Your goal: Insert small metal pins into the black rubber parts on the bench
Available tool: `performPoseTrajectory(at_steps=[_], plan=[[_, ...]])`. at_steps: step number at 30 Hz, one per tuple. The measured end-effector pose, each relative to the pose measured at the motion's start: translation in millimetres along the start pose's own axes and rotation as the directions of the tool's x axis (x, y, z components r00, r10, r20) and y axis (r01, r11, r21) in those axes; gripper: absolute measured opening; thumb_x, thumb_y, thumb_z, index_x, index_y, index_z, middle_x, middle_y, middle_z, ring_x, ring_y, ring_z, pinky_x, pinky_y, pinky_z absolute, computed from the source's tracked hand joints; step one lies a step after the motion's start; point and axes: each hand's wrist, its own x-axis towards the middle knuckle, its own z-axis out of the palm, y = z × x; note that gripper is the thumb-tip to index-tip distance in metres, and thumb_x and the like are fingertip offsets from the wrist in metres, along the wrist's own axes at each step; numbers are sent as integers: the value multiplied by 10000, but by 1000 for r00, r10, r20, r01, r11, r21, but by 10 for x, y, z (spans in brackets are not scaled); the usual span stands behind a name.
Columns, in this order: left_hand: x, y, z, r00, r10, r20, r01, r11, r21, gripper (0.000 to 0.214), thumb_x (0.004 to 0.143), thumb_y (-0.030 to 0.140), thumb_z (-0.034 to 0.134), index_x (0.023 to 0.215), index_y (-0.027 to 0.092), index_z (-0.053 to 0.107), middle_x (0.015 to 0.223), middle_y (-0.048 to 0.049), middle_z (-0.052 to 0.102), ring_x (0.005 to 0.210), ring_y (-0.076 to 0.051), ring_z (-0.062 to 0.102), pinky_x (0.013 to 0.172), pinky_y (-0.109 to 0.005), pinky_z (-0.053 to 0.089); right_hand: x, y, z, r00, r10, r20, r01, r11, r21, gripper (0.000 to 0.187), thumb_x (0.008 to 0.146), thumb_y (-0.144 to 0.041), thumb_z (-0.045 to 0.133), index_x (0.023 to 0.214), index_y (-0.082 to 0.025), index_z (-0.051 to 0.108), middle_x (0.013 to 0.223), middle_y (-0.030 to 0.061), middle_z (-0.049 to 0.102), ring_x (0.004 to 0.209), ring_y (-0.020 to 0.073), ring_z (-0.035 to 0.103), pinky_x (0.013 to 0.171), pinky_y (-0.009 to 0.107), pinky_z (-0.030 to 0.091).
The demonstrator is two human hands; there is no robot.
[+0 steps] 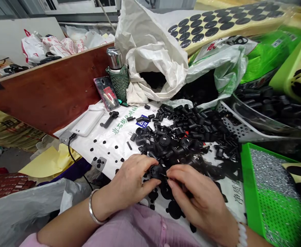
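Between thumb and fingers, my left hand grips a black round plastic part with a ribbed edge. Close on its right, my right hand pinches a small thin metal piece, its tip directed at the black part. Whether the tip touches the part I cannot tell. Just beyond both hands lies a heap of black plastic fittings, with tubes, caps and discs mixed together. Black round stickers lie on the white sheet under my hands.
On the right stands a green tray of small silvery metal pieces, below a white perforated basket. A phone, a bottle in a knitted sleeve and a white power bank with a cable sit at the left. Open sacks stand behind.
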Motion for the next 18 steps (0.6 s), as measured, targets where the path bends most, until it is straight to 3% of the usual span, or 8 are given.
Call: performPoseTrajectory(at_steps=[4, 8, 11, 15, 18], plan=[[-5, -11, 51, 997, 50, -53, -47, 997, 59, 255, 770, 219, 609, 1003, 144, 534, 875, -75, 619, 823, -205, 560, 756, -356, 467, -24, -26, 71, 994, -111, 0, 108, 966, -235, 170, 824, -105, 464, 957, -132, 565, 909, 106, 639, 812, 191, 624, 662, 304, 540], [-15, -12, 95, 996, 50, -77, -43, 996, 83, 248, 773, 216, 603, 1002, 150, 531, 855, -67, 623, 799, -200, 569, 733, -348, 476, -50, 11, 137, 991, -136, -1, 130, 948, -292, 159, 832, -115, 467, 948, -101, 575, 879, 124, 652, 794, 206, 632, 648, 317, 555], [-25, -11, 142, 997, -19, -79, 23, 998, 58, 266, 778, 237, 600, 1022, 157, 530, 832, -50, 630, 736, -181, 584, 706, -334, 486, -49, 53, 153, 993, -119, -15, 110, 954, -278, 179, 846, -113, 447, 964, -108, 582, 887, 122, 648, 813, 195, 628, 677, 312, 559], [-35, -33, 232, 983, -172, -61, 165, 980, -111, 279, 793, 229, 563, 1066, 189, 520, 746, 2, 620, 629, -133, 579, 630, -273, 487, 8, 80, 172, 998, -5, -56, -9, 969, -247, 171, 859, -136, 435, 902, -122, 600, 966, 138, 613, 844, 184, 623, 686, 295, 560], [-34, -18, 269, 963, -261, -60, 226, 911, -344, 303, 786, 201, 551, 1087, 198, 512, 768, 0, 622, 684, -130, 590, 658, -255, 486, 31, 80, 163, 997, 14, -73, -29, 979, -203, 175, 861, -138, 431, 889, -129, 603, 1008, 139, 607, 882, 183, 623, 700, 277, 559]])
